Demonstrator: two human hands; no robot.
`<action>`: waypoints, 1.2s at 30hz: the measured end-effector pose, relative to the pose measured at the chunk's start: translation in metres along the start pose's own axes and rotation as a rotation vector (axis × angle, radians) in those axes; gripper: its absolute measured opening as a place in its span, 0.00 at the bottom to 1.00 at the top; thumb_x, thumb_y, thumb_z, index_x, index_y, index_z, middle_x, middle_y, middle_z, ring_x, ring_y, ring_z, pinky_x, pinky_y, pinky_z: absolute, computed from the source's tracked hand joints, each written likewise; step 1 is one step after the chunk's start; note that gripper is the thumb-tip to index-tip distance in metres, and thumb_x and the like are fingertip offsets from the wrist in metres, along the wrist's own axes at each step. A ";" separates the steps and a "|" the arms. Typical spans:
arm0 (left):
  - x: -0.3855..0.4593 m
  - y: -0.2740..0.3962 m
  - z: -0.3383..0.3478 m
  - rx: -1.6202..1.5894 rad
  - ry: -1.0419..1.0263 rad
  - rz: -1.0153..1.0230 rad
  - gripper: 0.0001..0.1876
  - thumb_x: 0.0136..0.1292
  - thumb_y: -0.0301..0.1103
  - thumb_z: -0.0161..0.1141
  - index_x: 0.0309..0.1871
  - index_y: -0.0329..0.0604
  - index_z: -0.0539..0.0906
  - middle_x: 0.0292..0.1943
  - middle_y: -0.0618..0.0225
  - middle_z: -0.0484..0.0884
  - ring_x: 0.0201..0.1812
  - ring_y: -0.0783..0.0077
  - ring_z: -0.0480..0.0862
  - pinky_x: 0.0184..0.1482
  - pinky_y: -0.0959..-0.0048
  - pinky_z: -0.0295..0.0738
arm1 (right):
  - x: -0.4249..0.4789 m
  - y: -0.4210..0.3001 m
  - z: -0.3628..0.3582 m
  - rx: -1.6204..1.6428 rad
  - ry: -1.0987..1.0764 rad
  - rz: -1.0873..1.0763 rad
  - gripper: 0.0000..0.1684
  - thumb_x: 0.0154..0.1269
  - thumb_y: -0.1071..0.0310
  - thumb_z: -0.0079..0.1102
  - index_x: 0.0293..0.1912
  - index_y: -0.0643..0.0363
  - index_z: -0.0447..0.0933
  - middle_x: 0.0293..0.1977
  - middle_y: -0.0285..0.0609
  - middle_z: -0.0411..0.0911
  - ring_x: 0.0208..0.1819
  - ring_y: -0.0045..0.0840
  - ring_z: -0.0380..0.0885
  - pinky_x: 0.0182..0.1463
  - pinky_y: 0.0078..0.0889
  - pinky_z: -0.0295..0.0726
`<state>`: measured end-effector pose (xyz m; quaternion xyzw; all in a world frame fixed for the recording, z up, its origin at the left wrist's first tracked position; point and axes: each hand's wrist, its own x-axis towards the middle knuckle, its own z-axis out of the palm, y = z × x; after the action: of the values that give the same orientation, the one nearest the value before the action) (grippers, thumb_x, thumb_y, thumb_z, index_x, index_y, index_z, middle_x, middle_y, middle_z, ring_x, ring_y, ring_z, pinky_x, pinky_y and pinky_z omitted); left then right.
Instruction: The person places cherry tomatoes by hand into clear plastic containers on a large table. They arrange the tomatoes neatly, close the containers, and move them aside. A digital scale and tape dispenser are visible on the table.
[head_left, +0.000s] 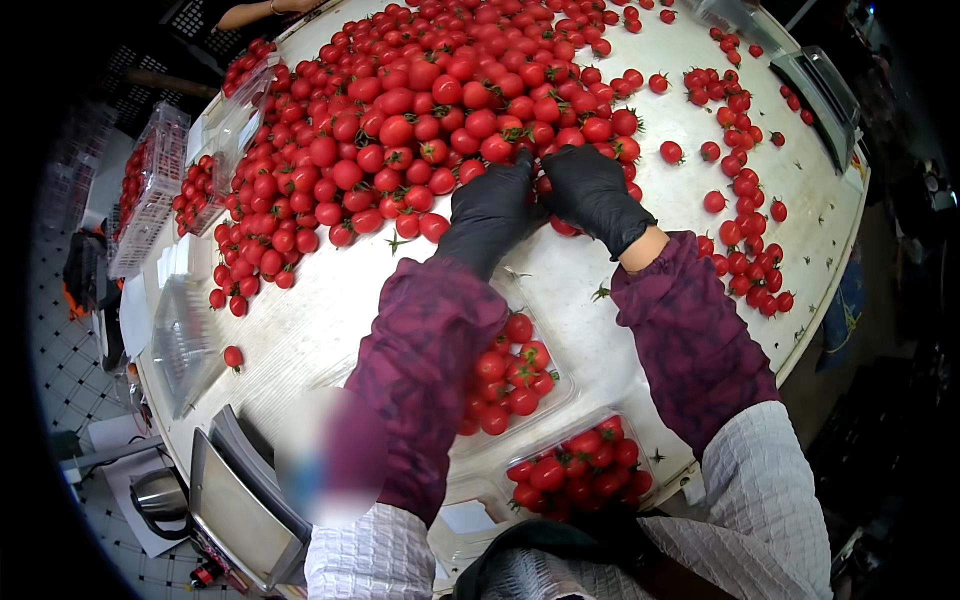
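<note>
A large heap of red cherry tomatoes (405, 131), some with green calyxes, covers the far side of the white table (322, 330). My left hand (491, 206), in a black glove, reaches into the heap's near edge with its fingers curled. Close beside it, my right hand (596, 191), gloved alike, bends its fingers down among the tomatoes. Whatever lies between the fingertips is hidden by the gloves. Under my left forearm is a clear plastic tray (564, 382) with tomatoes in it. Nearer my body stands a fuller clear plastic punnet (637, 435) of tomatoes.
A weighing scale (244, 510) stands at the near left, another device like a scale (821, 112) at the far right. Clear plastic containers (180, 345) lie along the left edge. Loose tomatoes (742, 202) trail down the right side. Another person's arm (251, 13) shows at the top left.
</note>
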<state>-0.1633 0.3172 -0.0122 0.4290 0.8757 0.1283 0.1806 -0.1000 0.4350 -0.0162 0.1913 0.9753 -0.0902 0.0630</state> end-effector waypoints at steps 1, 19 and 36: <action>0.003 -0.005 0.007 0.019 0.055 0.039 0.31 0.54 0.41 0.62 0.61 0.47 0.65 0.42 0.58 0.77 0.43 0.57 0.78 0.37 0.60 0.73 | -0.004 0.002 0.004 -0.012 0.022 -0.010 0.16 0.48 0.62 0.64 0.39 0.53 0.76 0.36 0.44 0.77 0.40 0.39 0.77 0.39 0.42 0.76; -0.029 0.006 0.011 -0.183 0.066 0.204 0.14 0.52 0.31 0.59 0.43 0.41 0.74 0.33 0.57 0.78 0.34 0.53 0.80 0.36 0.63 0.74 | -0.348 0.169 -0.060 -0.060 0.040 0.294 0.20 0.47 0.66 0.68 0.40 0.63 0.76 0.27 0.47 0.74 0.31 0.37 0.74 0.34 0.36 0.73; -0.070 -0.049 -0.037 -1.770 0.001 0.020 0.20 0.60 0.40 0.57 0.53 0.43 0.70 0.44 0.57 0.80 0.38 0.64 0.83 0.30 0.74 0.76 | -0.051 0.042 0.039 -0.459 0.417 -0.221 0.23 0.52 0.68 0.57 0.51 0.54 0.71 0.43 0.44 0.71 0.39 0.33 0.74 0.29 0.30 0.76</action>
<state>-0.1740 0.2289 0.0167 0.1396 0.4515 0.7608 0.4448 -0.0333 0.4471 -0.0530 0.0795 0.9770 0.1667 -0.1067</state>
